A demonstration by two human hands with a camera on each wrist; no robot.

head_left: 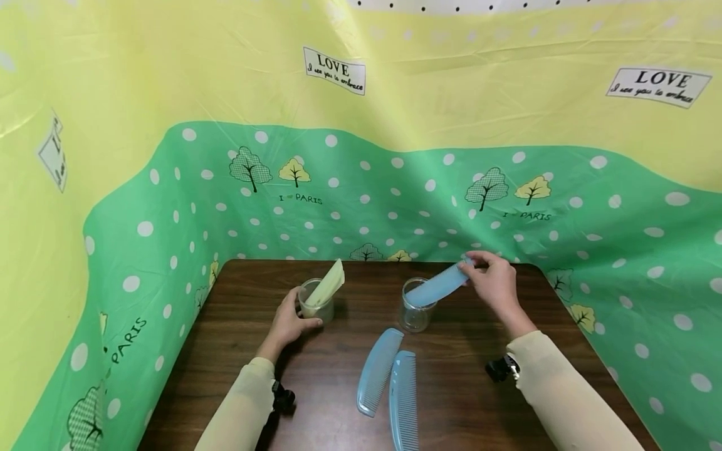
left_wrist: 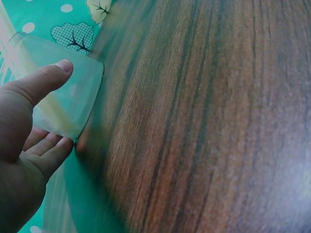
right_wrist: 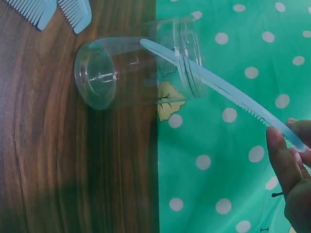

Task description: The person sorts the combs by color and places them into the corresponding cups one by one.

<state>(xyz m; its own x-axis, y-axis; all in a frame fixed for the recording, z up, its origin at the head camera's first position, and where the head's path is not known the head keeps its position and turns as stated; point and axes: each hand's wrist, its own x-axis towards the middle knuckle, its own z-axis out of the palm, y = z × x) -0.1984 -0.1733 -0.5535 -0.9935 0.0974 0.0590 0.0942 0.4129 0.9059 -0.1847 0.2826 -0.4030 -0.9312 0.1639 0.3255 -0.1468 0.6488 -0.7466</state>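
At the left, my left hand [head_left: 289, 324] holds a clear jar [head_left: 328, 311], thumb on one side and fingers on the other. A pale yellow-green flat piece [head_left: 326, 287] leans out of that jar; its kind cannot be told. Across from it, my right hand [head_left: 497, 283] pinches the upper end of a light blue comb [head_left: 439, 286]. In the right wrist view, the comb [right_wrist: 238, 97] slants through the mouth of a second clear jar [right_wrist: 95, 77], its lower end inside. This second jar stands on the table apart from both hands.
Two more blue combs, one tilted [head_left: 379, 373] and one straighter [head_left: 403, 401], lie on the brown wooden table [head_left: 338, 388] in front of the right jar. A green and yellow patterned cloth [head_left: 372, 181] hangs round the back and sides.
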